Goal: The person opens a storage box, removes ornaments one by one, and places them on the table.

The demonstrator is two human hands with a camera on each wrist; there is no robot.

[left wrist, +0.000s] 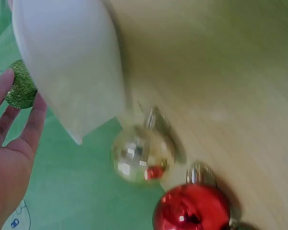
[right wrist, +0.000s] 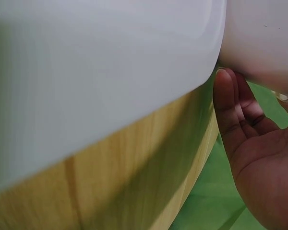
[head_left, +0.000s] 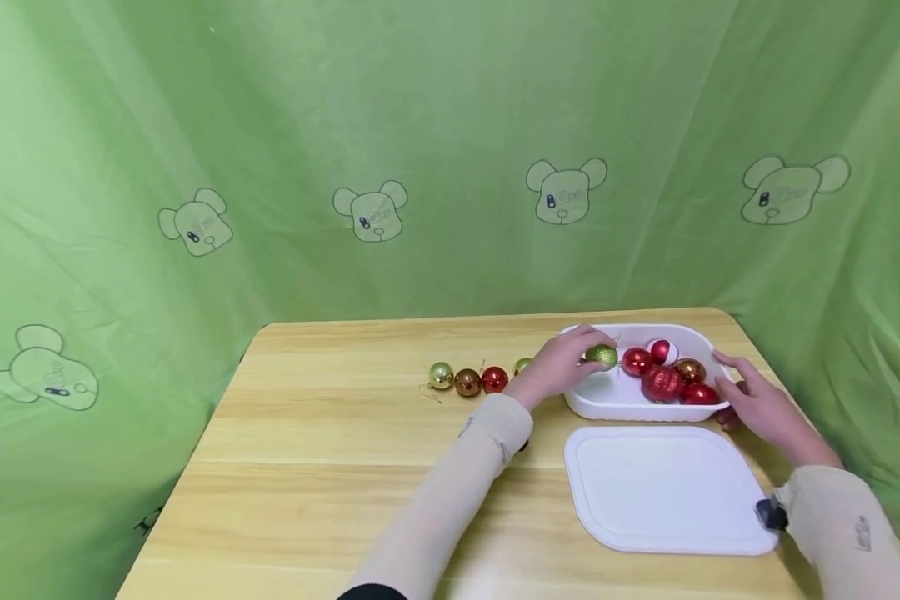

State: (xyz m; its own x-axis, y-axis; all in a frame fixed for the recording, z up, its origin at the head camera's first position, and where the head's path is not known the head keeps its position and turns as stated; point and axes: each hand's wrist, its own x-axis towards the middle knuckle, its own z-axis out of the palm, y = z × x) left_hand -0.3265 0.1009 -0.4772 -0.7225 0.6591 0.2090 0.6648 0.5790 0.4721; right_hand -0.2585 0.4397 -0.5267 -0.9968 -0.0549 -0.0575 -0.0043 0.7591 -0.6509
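In the head view my left hand (head_left: pixel 558 360) is over the left end of a white plastic container (head_left: pixel 598 410). It pinches a glittery green Christmas ball (head_left: pixel 602 356) between thumb and fingertips, also seen in the left wrist view as a green ball (left wrist: pixel 22 86) beside the container wall. My right hand (head_left: pixel 761 406) grips the container's right end, its fingers along the outer wall in the right wrist view. Inside the container lie several ornaments: shiny red balls (head_left: pixel 637 362), a ridged red ball (head_left: pixel 662 383), a brown ball (head_left: pixel 690 371) and a red-and-white one (head_left: pixel 662 352).
Left of the container a row of balls lies on the wooden table (head_left: pixel 330 433): gold (head_left: pixel 441 375), brown (head_left: pixel 467 382), red (head_left: pixel 494 380) and another gold (head_left: pixel 522 365) partly behind the left wrist. A white lid (head_left: pixel 667 492) lies flat in front of the container. Green curtain (head_left: pixel 450 108) hangs behind.
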